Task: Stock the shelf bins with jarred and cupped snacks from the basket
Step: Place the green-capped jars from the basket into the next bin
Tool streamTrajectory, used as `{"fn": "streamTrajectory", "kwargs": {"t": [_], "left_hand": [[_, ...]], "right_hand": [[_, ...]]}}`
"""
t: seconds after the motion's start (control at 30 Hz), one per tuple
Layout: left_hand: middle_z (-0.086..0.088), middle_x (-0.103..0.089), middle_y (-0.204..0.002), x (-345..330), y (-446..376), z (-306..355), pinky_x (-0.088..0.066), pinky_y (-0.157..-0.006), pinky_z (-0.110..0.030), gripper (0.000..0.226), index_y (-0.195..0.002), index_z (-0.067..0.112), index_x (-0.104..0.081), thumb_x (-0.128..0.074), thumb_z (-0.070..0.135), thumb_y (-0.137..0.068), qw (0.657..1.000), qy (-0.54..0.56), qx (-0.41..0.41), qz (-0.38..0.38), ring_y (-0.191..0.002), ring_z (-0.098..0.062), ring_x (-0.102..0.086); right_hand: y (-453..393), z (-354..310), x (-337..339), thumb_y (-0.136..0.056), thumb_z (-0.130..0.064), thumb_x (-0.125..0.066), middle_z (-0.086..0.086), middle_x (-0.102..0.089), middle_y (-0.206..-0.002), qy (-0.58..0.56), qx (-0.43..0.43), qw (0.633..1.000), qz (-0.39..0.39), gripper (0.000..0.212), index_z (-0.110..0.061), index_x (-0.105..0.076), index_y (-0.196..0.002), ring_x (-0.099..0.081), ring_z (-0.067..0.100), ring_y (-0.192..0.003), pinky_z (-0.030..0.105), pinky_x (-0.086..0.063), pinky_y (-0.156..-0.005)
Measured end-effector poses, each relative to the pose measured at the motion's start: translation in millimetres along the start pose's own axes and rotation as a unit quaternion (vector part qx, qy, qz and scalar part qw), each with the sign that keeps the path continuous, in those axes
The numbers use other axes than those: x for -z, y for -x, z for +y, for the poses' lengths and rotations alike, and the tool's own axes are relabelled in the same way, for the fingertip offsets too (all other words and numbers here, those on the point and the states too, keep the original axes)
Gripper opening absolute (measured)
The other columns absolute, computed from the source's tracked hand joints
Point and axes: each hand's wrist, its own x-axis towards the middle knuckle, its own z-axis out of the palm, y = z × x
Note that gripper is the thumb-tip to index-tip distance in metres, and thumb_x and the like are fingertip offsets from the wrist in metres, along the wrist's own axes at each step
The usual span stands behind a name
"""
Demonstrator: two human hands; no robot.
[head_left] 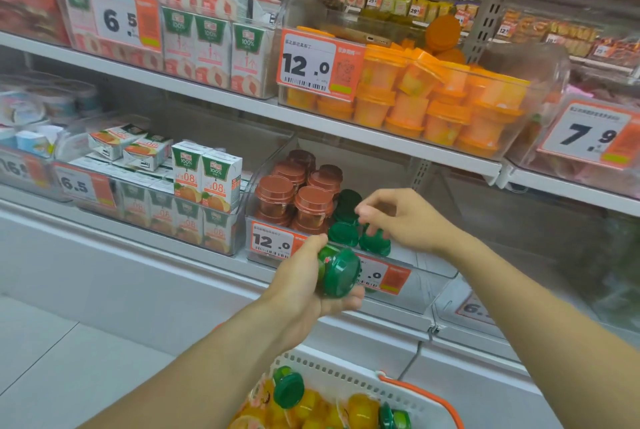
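Note:
My left hand (304, 283) grips a green-lidded jar (337, 271) lying on its side, just in front of the clear lower shelf bin (429, 276). My right hand (405, 221) reaches into that bin, its fingertips pinching the top of a green-lidded jar (374, 243) that stands there. More green-lidded jars (343, 233) stand beside it, and brown-lidded jars (313, 202) fill the bin's left part. At the bottom edge, the white basket (349, 382) with an orange handle holds green-lidded jars (289, 390) and yellow fruit cups (362, 409).
A bin of orange-lidded cups (426, 96) stands on the shelf above, behind a 12.0 price tag (320, 65). Juice cartons (207, 174) fill the bins to the left. Another bin with a 7.9 tag (588, 136) sits at the right. A white cabinet ledge (173, 276) runs below the shelves.

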Motion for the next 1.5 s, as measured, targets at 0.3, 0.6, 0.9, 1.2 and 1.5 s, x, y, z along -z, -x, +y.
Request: {"fn": "streamTrajectory", "kwargs": {"t": [0.3, 0.6, 0.9, 1.2, 1.5], "left_hand": [[-0.011, -0.074, -0.106, -11, -4, -3, -0.061, -0.078, -0.043, 0.057, -0.114, 0.014, -0.068, -0.040, 0.060, -0.099, 0.991, -0.104, -0.077, 0.016, -0.096, -0.026, -0.072], [-0.005, -0.064, -0.066, -20, 3, -4, -0.035, -0.046, -0.026, 0.060, -0.108, 0.009, -0.065, -0.039, 0.062, -0.098, 0.988, -0.138, -0.062, -0.013, -0.054, -0.020, -0.056], [-0.014, -0.071, -0.082, -1, -5, -10, -0.039, -0.049, -0.026, 0.048, -0.107, 0.005, -0.060, -0.032, 0.044, -0.106, 0.983, -0.179, 0.029, 0.029, -0.056, -0.025, -0.062], [-0.011, -0.070, -0.072, 9, -21, -19, -0.038, -0.045, -0.026, 0.058, -0.106, 0.004, -0.059, -0.023, 0.050, -0.106, 0.976, -0.202, 0.069, 0.028, -0.052, -0.025, -0.061], [-0.012, -0.072, -0.083, 12, -27, -21, -0.038, -0.045, -0.024, 0.057, -0.106, 0.007, -0.059, -0.022, 0.050, -0.106, 0.973, -0.215, 0.087, 0.019, -0.055, -0.023, -0.061]], "right_hand": [[47, -20, -7, -0.073, -0.033, -0.080, 0.008, -0.072, -0.099, -0.179, 0.003, 0.982, -0.053, 0.050, -0.012, -0.063, -0.115, -0.068, 0.018, -0.082, 0.035, -0.057, -0.077], [45, -6, 4, -0.084, -0.030, -0.071, 0.014, -0.074, -0.104, -0.260, -0.004, 0.965, -0.011, 0.036, -0.006, -0.073, -0.110, -0.069, 0.027, -0.093, 0.041, -0.056, -0.084], [-33, 45, 11, -0.084, -0.034, -0.077, -0.003, -0.074, -0.094, -0.010, -0.112, 0.978, 0.178, 0.016, -0.020, -0.076, -0.092, -0.067, 0.014, -0.086, 0.027, -0.051, -0.075], [-118, 93, 7, -0.090, -0.024, -0.067, 0.008, -0.072, -0.114, 0.181, -0.193, 0.957, 0.120, 0.021, -0.012, -0.077, -0.104, -0.067, 0.023, -0.098, 0.028, -0.054, -0.083], [-125, 109, -16, -0.086, -0.035, -0.073, 0.009, -0.072, -0.094, 0.135, -0.250, 0.955, 0.090, 0.028, -0.008, -0.075, -0.091, -0.069, 0.021, -0.084, 0.040, -0.059, -0.085]]}}
